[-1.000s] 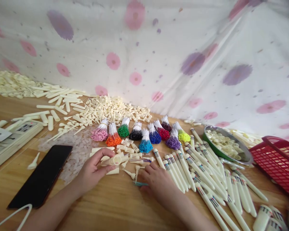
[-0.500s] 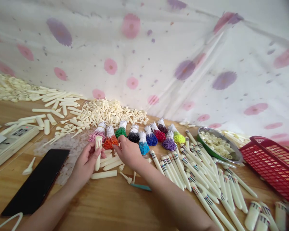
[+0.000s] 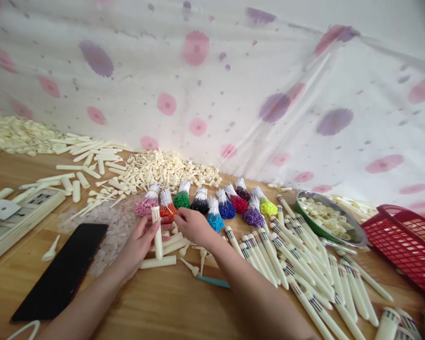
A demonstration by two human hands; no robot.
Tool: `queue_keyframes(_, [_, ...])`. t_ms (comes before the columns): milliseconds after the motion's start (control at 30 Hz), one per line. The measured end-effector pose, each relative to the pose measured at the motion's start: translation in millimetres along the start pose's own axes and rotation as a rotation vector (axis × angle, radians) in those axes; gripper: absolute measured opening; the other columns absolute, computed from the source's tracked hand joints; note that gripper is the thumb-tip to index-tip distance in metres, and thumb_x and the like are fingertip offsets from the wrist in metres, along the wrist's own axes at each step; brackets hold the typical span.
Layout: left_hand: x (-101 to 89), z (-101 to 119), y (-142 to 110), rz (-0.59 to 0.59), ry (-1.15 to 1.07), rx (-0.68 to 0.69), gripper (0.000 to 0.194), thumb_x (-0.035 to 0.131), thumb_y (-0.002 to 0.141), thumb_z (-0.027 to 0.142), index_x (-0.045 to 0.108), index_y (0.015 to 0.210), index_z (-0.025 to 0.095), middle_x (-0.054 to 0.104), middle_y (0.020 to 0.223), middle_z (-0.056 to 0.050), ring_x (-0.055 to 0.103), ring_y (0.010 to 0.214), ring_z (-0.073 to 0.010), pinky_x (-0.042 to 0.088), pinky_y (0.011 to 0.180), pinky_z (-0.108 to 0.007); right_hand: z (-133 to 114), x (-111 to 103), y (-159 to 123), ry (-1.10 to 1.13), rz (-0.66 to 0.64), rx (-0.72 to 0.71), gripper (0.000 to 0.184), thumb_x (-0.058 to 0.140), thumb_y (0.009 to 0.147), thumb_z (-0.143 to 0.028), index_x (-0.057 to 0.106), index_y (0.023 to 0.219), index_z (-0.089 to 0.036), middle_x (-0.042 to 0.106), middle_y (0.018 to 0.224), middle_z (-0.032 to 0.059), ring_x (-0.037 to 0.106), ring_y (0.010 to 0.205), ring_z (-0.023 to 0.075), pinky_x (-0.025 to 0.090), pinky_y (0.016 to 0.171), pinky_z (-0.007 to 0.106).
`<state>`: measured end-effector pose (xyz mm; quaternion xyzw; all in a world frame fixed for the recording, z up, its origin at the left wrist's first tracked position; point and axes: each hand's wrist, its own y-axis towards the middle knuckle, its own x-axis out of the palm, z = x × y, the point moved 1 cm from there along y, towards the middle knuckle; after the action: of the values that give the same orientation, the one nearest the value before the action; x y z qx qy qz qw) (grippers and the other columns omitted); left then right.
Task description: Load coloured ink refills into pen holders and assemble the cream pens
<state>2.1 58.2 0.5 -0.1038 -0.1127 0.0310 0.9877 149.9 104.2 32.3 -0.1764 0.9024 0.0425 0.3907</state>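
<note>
My left hand [image 3: 140,240] grips a cream pen barrel [image 3: 157,240], held nearly upright with its slotted top facing up. My right hand [image 3: 194,225] is closed in a pinch close beside the barrel, by the orange bundle; whatever its fingertips hold is hidden. Behind both hands stand banded bundles of thin white-stemmed refills with coloured ends: pink [image 3: 146,205], orange [image 3: 167,208], green [image 3: 181,200], black [image 3: 199,205], light blue [image 3: 215,221] and several more. Below the hands lie loose cream barrels [image 3: 159,262] and a teal stick-like tool [image 3: 212,282].
Finished-looking multicolour pens [image 3: 301,264] cover the right side, near a metal bowl [image 3: 359,236] of cream parts and a red basket [image 3: 400,245]. On the left lie a black phone [image 3: 62,271], a power strip [image 3: 24,222] and clear plastic bits [image 3: 109,250]. Cream parts [image 3: 166,170] are heaped behind.
The view has shifted slightly, so everything sits a little lower and further right. My right hand's fingers have come in closer to the barrel's top, which my left hand still holds.
</note>
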Motion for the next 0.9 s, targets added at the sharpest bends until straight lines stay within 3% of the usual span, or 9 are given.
queue_keyframes(133, [-4.4, 3.1, -7.8, -0.066, 0.227, 0.089, 0.032, 0.067, 0.07, 0.038, 0.056, 0.092, 0.019, 0.066, 0.075, -0.001, 0.061, 0.06, -0.0143, 0.05, 0.054, -0.025, 13.4, -37.2, -34.3, 0.308, -0.038, 0.001, 0.025, 0.04, 0.078, -0.029, 0.036, 0.056, -0.02, 0.041, 0.05, -0.0047, 0.036, 0.046, 0.0086, 0.028, 0.046, 0.021])
queue_keyframes(300, [-4.8, -0.8, -17.2, -0.124, 0.468, 0.334, 0.02, 0.063, 0.073, 0.033, 0.061, 0.089, 0.021, 0.065, 0.09, -0.002, 0.06, 0.09, -0.0191, 0.049, 0.082, -0.03, 28.2, -70.6, -71.7, 0.616, -0.052, 0.021, 0.025, 0.037, 0.072, -0.03, 0.027, 0.051, -0.022, 0.033, 0.041, -0.0068, 0.029, 0.037, 0.0066, 0.021, 0.039, 0.021])
queue_keyframes(467, [0.5, -3.3, -23.7, -0.157, 0.523, 0.336, 0.021, 0.065, 0.071, 0.034, 0.064, 0.089, 0.022, 0.066, 0.099, -0.005, 0.06, 0.099, -0.0222, 0.049, 0.087, -0.032, 29.6, -67.3, -87.1, 0.877, -0.108, 0.037, 0.026, 0.049, 0.071, -0.026, 0.04, 0.047, -0.018, 0.038, 0.037, -0.0068, 0.028, 0.035, 0.004, 0.018, 0.039, 0.021])
queue_keyframes(800, [-1.9, -3.2, -24.6, -0.265, 0.716, 0.35, 0.022, 0.063, 0.073, 0.033, 0.069, 0.092, 0.024, 0.069, 0.099, -0.005, 0.062, 0.096, -0.0221, 0.05, 0.086, -0.029, 35.8, -58.6, -87.4, 0.894, -0.2, 0.133, 0.025, 0.051, 0.068, -0.024, 0.041, 0.047, -0.018, 0.04, 0.037, -0.0077, 0.032, 0.034, 0.0031, 0.02, 0.038, 0.019])
queue_keyframes(900, [-1.3, -2.7, -26.6, -0.31, 0.742, 0.311, 0.023, 0.063, 0.074, 0.034, 0.07, 0.094, 0.025, 0.068, 0.103, -0.006, 0.062, 0.097, -0.0225, 0.053, 0.079, -0.026, 35.5, -54.3, -85.4, 0.902, -0.223, 0.158, 0.024, 0.052, 0.066, -0.026, 0.041, 0.046, -0.018, 0.039, 0.035, -0.0084, 0.031, 0.033, 0.0029, 0.019, 0.036, 0.018])
